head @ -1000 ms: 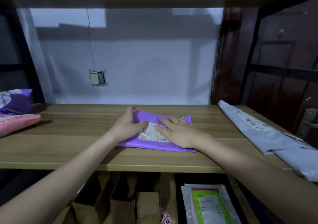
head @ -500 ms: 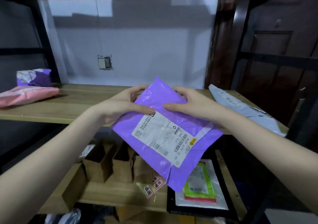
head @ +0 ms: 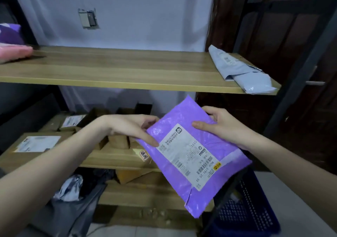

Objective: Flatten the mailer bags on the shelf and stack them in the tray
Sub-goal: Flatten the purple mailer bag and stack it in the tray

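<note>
A flat purple mailer bag (head: pixel 207 185) with a white shipping label hangs tilted in the air below the upper shelf (head: pixel 116 72). My left hand (head: pixel 135 128) pinches its left edge and my right hand (head: pixel 221 125) grips its top right corner. The bag covers the place on the lower shelf where the tray lies, so the tray is hidden. A grey mailer bag (head: pixel 242 71) lies crumpled at the right end of the upper shelf. At the far left sit a pink mailer (head: pixel 14 52) and a purple one (head: pixel 10 34).
Brown cardboard boxes (head: pixel 116 140) stand on the lower shelf (head: pixel 109 161), one with a white label (head: pixel 38 143). A dark blue perforated basket (head: pixel 244 211) stands on the floor at lower right. Grey plastic bags (head: pixel 71 200) lie under the lower shelf. A black frame post (head: pixel 284 91) rises on the right.
Both hands lifted the purple mailer off the upper shelf and carried it down and to the right, below shelf level. The view has tilted downward.
</note>
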The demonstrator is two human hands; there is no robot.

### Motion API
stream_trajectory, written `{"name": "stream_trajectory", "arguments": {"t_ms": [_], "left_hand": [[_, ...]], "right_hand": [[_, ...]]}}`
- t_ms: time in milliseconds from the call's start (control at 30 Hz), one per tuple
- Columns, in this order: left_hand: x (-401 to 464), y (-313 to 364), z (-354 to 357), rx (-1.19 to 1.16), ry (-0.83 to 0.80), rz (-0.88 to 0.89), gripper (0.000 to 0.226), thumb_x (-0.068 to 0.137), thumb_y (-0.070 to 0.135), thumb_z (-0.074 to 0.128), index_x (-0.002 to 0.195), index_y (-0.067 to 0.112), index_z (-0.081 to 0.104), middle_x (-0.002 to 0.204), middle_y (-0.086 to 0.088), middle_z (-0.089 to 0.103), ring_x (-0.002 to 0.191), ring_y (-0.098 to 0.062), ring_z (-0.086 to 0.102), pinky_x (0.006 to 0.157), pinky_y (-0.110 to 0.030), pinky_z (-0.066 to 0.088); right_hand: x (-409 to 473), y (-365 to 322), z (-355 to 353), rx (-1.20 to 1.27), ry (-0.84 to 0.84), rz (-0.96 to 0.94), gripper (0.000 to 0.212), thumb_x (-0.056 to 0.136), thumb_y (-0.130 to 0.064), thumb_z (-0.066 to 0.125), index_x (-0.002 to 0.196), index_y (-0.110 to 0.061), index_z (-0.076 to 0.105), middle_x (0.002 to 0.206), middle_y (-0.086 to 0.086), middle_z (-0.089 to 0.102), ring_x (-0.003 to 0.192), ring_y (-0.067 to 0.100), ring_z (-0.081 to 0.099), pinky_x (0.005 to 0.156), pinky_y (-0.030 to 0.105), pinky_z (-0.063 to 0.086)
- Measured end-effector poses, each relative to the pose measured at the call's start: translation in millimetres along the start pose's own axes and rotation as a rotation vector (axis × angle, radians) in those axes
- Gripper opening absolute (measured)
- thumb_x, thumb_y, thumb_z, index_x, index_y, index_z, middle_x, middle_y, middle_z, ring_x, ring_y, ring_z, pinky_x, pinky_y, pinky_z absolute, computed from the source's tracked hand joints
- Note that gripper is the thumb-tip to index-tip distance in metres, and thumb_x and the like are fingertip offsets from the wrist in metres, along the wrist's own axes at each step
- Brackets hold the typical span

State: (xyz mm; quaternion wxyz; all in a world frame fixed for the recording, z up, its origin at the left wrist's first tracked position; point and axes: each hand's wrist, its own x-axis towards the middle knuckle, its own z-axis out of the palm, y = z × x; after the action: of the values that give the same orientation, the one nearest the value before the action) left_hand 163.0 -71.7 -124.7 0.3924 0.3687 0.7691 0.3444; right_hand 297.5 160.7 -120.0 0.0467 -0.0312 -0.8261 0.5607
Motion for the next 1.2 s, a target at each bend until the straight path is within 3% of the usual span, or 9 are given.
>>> {"name": "stream_trajectory", "arguments": {"t_ms": [200, 367, 500, 600, 700, 833, 900, 1033, 1200], "left_hand": [[68, -45, 32, -0.206, 0.126, -0.084, 0.052, 0.079, 0.008, 0.073, 0.123, 0.010, 0.047, 0.113, -0.009, 0.060, 0.084, -0.011, 0.065, 0.073, -0.025, 0.057], [129, -83, 56, -0.729, 0.320, -0.168, 0.061, 0.084, 0.018, 0.070, 0.133, 0.006, 0.037, 0.106, -0.009, 0.067, 0.079, -0.012, 0.070, 0.062, -0.019, 0.054], [162, -99, 86, -0.472, 0.328, -0.161, 0.081, 0.084, 0.012, 0.068, 0.144, 0.021, 0.014, 0.102, -0.010, 0.066, 0.080, -0.016, 0.066, 0.062, -0.020, 0.055], [190, -105, 80, -0.271, 0.492, -0.049, 0.067, 0.086, -0.002, 0.060, 0.140, 0.023, 0.028, 0.088, -0.004, 0.057, 0.074, -0.012, 0.059, 0.056, -0.018, 0.052], [215, -118, 67, 0.024, 0.592, -0.029, 0.052, 0.086, 0.001, 0.057, 0.133, 0.020, 0.046, 0.104, -0.018, 0.059, 0.086, -0.028, 0.059, 0.077, -0.035, 0.052], [234, -131, 67, 0.194, 0.524, -0.071, 0.052, 0.088, 0.008, 0.056, 0.138, 0.017, 0.041, 0.116, -0.020, 0.051, 0.097, -0.033, 0.056, 0.080, -0.021, 0.037], [238, -135, 72, 0.236, 0.490, -0.110, 0.055, 0.090, 0.013, 0.055, 0.140, 0.015, 0.034, 0.124, -0.019, 0.043, 0.107, -0.036, 0.053, 0.085, -0.023, 0.035], [240, -133, 70, 0.515, 0.588, -0.107, 0.069, 0.085, 0.034, 0.058, 0.144, 0.016, 0.026, 0.143, -0.014, 0.026, 0.131, -0.033, 0.029, 0.103, -0.037, 0.031], [262, -126, 80, 0.618, 0.534, -0.019, 0.064, 0.097, 0.045, 0.023, 0.151, 0.019, 0.002, 0.160, -0.002, -0.009, 0.147, -0.018, -0.009, 0.120, -0.041, -0.002]], "right_hand": [[10, 82, -9, -0.030, 0.030, 0.280, 0.022, 0.085, 0.001, 0.062, 0.105, -0.008, 0.058, 0.091, 0.004, 0.067, 0.066, 0.003, 0.066, 0.067, 0.019, 0.053], [32, 147, -12, 0.024, 0.297, 0.408, 0.028, 0.084, 0.002, 0.062, 0.112, -0.001, 0.057, 0.111, 0.016, 0.065, 0.097, 0.028, 0.063, 0.086, 0.041, 0.051], [68, 192, -14, -0.005, 0.351, 0.446, 0.033, 0.082, -0.003, 0.064, 0.114, -0.002, 0.058, 0.114, 0.017, 0.064, 0.105, 0.034, 0.061, 0.093, 0.049, 0.050], [101, 224, -19, -0.102, 0.323, 0.462, 0.046, 0.076, -0.008, 0.061, 0.121, -0.011, 0.053, 0.109, 0.010, 0.064, 0.098, 0.028, 0.064, 0.077, 0.038, 0.054], [124, 228, -18, -0.247, 0.335, 0.408, 0.076, 0.064, -0.015, 0.059, 0.133, -0.030, 0.032, 0.114, 0.008, 0.059, 0.097, 0.027, 0.063, 0.074, 0.034, 0.055], [125, 228, -9, -0.424, 0.216, 0.446, 0.063, 0.085, 0.006, 0.045, 0.140, -0.022, 0.029, 0.104, 0.007, 0.046, 0.065, 0.018, 0.050, 0.037, 0.012, 0.035], [122, 237, -4, -0.569, 0.152, 0.457, 0.059, 0.091, -0.003, 0.045, 0.143, -0.024, 0.026, 0.119, 0.013, 0.045, 0.085, 0.027, 0.054, 0.047, 0.017, 0.038], [120, 239, 0, -0.929, 0.202, 0.313, 0.058, 0.090, -0.022, 0.048, 0.145, -0.020, 0.030, 0.145, 0.012, 0.028, 0.134, 0.031, 0.025, 0.106, 0.036, 0.030], [131, 252, 23, -0.968, 0.075, 0.122, 0.064, 0.094, -0.046, 0.020, 0.150, -0.015, 0.015, 0.159, 0.010, 0.004, 0.147, 0.025, 0.003, 0.119, 0.048, 0.011]]}}
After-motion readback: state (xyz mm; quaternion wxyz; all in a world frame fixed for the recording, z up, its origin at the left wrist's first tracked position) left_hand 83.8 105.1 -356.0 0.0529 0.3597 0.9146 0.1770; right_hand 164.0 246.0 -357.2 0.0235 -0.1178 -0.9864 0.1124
